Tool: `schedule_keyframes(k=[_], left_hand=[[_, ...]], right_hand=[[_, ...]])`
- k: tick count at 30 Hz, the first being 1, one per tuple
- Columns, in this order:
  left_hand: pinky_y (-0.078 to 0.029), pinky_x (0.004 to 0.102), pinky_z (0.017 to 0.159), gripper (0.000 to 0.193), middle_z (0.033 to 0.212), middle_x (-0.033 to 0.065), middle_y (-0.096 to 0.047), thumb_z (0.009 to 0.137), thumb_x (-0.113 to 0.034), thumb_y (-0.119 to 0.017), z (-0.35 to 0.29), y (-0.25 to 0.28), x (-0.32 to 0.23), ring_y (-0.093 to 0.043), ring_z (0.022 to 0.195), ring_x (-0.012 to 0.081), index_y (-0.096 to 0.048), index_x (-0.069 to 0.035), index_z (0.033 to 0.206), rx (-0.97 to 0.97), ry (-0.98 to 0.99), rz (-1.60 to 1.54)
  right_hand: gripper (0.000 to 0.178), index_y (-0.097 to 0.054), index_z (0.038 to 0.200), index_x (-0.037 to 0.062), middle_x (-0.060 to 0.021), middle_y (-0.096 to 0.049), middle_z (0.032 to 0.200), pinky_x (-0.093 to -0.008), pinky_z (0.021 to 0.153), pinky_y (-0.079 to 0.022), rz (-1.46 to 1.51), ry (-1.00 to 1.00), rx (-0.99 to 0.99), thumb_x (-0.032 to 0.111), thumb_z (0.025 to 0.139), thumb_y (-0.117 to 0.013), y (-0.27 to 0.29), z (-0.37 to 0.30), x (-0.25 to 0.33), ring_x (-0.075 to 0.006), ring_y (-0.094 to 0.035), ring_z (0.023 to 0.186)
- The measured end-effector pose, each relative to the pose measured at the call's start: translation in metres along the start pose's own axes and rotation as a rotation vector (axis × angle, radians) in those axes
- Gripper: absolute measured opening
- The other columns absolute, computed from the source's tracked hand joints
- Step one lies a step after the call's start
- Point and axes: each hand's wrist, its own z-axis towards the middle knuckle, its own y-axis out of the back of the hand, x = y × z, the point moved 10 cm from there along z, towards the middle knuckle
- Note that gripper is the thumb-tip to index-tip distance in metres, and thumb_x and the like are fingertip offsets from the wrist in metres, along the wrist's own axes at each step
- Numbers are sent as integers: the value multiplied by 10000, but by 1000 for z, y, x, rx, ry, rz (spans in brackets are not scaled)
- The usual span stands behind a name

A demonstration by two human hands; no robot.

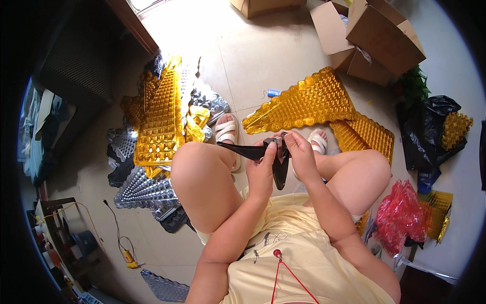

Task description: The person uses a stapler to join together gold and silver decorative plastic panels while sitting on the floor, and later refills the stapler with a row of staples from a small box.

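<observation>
Between my knees, both hands hold a glossy black piece point(280, 175) with long tapering arms. One arm points left and another points down toward my lap; its exact kind is unclear. My left hand point(260, 169) is closed round its middle, thumb on top. With fingers pinched at its upper end, my right hand point(300, 151) grips the same piece. Some of its middle is hidden by the fingers. Just beyond my hands, a gold embossed plastic sheet point(309, 101), wedge-shaped with scalloped edges, lies on the floor between and past my feet.
At the left lies a heap of gold sheets point(161, 121) and silver sheets point(147, 187). Open cardboard boxes point(385, 40) stand at the far right. A black plastic bag point(430, 131) and a red plastic bundle point(402, 218) lie right. A yellow corded tool point(130, 258) rests at lower left.
</observation>
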Motion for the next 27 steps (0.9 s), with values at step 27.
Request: schedule_keyframes(k=[27], left_hand=[[-397, 238, 564, 167, 685, 8, -504, 816, -104, -665, -53, -53, -99, -449, 612, 81, -531, -21, 871, 161, -651, 490]], right_hand=[[290, -578, 1090, 59, 0, -592, 889, -262, 701, -513, 490, -22, -246, 274, 992, -410, 4, -36, 51, -94, -582, 799]])
